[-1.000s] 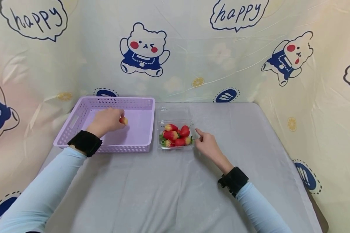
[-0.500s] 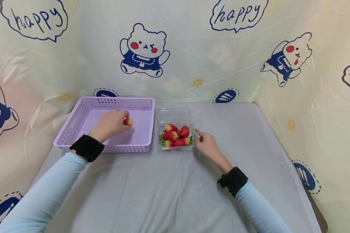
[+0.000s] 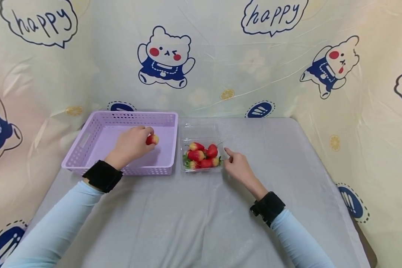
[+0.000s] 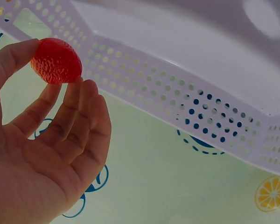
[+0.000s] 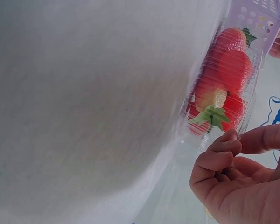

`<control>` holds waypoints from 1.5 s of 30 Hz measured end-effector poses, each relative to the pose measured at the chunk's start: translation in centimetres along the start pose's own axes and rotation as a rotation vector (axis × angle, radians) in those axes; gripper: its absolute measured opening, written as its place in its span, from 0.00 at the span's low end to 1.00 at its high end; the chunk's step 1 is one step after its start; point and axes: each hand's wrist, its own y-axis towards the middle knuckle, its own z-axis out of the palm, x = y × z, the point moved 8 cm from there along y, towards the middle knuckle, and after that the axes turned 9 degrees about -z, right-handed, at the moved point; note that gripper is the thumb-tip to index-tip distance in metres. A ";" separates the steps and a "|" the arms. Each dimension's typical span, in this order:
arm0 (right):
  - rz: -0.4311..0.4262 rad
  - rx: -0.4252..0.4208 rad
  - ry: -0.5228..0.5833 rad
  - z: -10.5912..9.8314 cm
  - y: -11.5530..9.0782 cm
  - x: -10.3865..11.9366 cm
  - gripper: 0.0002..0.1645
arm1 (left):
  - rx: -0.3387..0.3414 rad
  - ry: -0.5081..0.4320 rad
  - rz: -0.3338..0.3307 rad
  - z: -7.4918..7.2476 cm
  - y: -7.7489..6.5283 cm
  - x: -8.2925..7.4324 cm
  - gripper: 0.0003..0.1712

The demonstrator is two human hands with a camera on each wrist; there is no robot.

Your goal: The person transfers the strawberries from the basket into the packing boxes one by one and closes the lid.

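Note:
Over the purple basket [image 3: 77, 158], my left hand [image 3: 130, 145] pinches a red strawberry [image 4: 57, 61] with a pale yellowish end, between thumb and fingertips. The basket floor shows in part past my hand. To its right stands a clear plastic clamshell box [image 3: 200, 131] with its lid laid back. Several strawberries [image 3: 197, 155], red with yellowish patches and green leaves, fill the box. At the box's right side, my right hand [image 3: 239, 167] pinches the wall edge between thumb and finger, as the right wrist view shows.
A grey cloth [image 3: 174, 223] covers the table, with creases near the front. Behind and at both sides hangs a pale curtain [image 3: 217, 67] printed with bears and lemon slices. The basket and the box stand close side by side near the table's back.
My left hand has moved to the right above the basket, carrying the strawberry toward the basket's right side. My right hand and the box have stayed in place.

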 end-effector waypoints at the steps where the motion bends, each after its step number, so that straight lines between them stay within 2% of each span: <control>1: -0.001 0.000 0.000 0.0 0.0 0.0 0.35 | -0.006 -0.005 0.002 0.0 -0.1 -0.2 0.24; 12: -0.008 -0.011 -0.009 -0.2 0.0 0.1 0.35 | -0.062 -0.035 0.023 -0.1 -0.9 -1.1 0.24; 20: -0.008 -0.012 -0.015 -0.1 0.1 -0.1 0.35 | -0.131 -0.047 0.054 -0.8 -1.8 -1.9 0.24; 26: -0.007 -0.016 -0.016 -0.1 0.1 0.1 0.35 | -0.122 -0.043 0.068 -0.4 -2.1 -2.7 0.27; 32: 0.002 -0.014 -0.020 -0.1 0.1 0.0 0.35 | -0.129 -0.049 0.091 -0.1 -2.5 -3.4 0.25; 39: -0.003 -0.018 -0.021 -0.1 0.0 0.1 0.35 | -0.128 -0.065 0.102 0.3 -3.0 -4.8 0.27; 45: 0.001 -0.016 -0.025 -0.1 0.0 0.0 0.34 | -0.145 -0.055 0.140 0.9 -3.5 -6.0 0.26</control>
